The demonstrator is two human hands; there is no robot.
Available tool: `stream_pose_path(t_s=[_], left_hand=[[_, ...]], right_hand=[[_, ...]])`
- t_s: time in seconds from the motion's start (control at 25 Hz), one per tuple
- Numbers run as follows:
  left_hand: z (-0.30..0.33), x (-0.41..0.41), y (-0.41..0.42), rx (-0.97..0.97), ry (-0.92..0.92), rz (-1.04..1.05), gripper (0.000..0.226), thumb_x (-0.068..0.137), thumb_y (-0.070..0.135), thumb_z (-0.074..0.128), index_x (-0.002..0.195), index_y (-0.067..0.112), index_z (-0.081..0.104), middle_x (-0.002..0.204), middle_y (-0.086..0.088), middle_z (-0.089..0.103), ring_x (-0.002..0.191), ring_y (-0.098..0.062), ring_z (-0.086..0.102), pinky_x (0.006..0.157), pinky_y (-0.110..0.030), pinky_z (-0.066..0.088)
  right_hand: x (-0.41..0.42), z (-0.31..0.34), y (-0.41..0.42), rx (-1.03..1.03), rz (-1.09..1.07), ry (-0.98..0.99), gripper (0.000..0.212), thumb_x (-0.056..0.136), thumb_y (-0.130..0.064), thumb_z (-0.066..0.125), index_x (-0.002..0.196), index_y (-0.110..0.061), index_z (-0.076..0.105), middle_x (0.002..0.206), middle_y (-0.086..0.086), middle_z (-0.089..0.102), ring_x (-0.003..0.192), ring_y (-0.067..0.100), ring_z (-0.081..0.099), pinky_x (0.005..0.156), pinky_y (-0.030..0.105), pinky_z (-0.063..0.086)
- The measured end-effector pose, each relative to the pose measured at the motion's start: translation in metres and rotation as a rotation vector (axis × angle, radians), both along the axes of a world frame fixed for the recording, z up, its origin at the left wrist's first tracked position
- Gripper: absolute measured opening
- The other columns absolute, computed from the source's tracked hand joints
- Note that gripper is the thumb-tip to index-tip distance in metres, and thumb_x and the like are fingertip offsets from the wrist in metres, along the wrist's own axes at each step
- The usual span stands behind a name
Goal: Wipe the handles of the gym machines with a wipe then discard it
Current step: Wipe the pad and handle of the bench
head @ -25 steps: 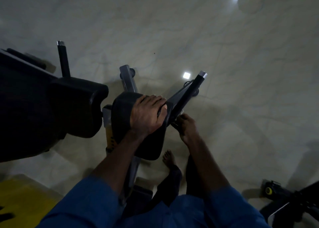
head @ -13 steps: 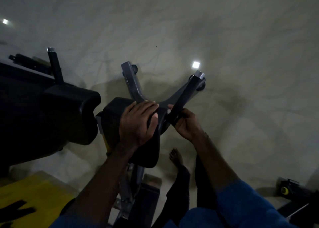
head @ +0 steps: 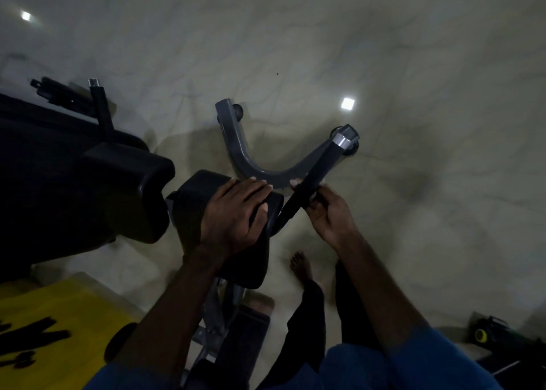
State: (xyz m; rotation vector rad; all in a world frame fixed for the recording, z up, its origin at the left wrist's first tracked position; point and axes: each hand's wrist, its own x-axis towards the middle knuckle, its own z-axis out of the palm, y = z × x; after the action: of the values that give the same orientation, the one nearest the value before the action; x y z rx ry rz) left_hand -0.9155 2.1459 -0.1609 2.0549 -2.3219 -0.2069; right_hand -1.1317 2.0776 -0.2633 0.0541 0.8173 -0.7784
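Pale marbled tile floor (head: 384,49); grey U-shaped machine base (head: 251,165) on it, bare foot (head: 300,265), yellow mat (head: 59,310) lower left.

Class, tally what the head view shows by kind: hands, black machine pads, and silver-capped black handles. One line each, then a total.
Hands: 2, left hand, right hand
Black padded machine cushions: 2
Silver-capped black handles: 2
Total: 6
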Motion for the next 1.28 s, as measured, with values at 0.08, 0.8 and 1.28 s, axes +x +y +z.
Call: stream_pose_path(t_s=[0.08, 0.8, 1.28], left_hand=[[-0.003, 0.0, 0.001, 0.011, -0.006, 0.003, 0.045, 0.107, 0.035, 0.046, 0.143, 0.019, 0.066, 0.146, -0.001, 0.066, 0.139, -0.018, 0.058, 0.122, -0.044, 0.037], [0.003, -0.003, 0.007, -0.1, 0.06, 0.004, 0.036, 0.102, 0.033, 0.052, 0.126, 0.019, 0.075, 0.13, 0.001, 0.075, 0.122, -0.02, 0.068, 0.109, -0.042, 0.046], [-0.003, -0.001, 0.006, -0.152, 0.16, 0.024, 0.038, 0.101, 0.038, 0.051, 0.115, 0.018, 0.079, 0.12, 0.0, 0.078, 0.108, -0.022, 0.072, 0.099, -0.041, 0.051]], right_hand=[[-0.002, 0.007, -0.005, -0.021, -0.123, 0.117, 0.025, 0.108, -0.007, 0.046, 0.119, 0.001, 0.067, 0.118, 0.016, 0.075, 0.107, 0.025, 0.073, 0.097, 0.035, 0.058], [0.017, 0.049, 0.045, -1.225, 0.16, 1.52, 0.018, 0.101, -0.023, 0.068, 0.11, -0.01, 0.076, 0.104, 0.005, 0.062, 0.084, 0.014, 0.06, 0.069, 0.021, 0.045], [-0.015, 0.09, -0.057, -1.753, 1.079, 1.705, 0.016, 0.095, -0.017, 0.064, 0.109, -0.015, 0.071, 0.109, 0.013, 0.057, 0.093, 0.04, 0.063, 0.062, 0.038, 0.048]])
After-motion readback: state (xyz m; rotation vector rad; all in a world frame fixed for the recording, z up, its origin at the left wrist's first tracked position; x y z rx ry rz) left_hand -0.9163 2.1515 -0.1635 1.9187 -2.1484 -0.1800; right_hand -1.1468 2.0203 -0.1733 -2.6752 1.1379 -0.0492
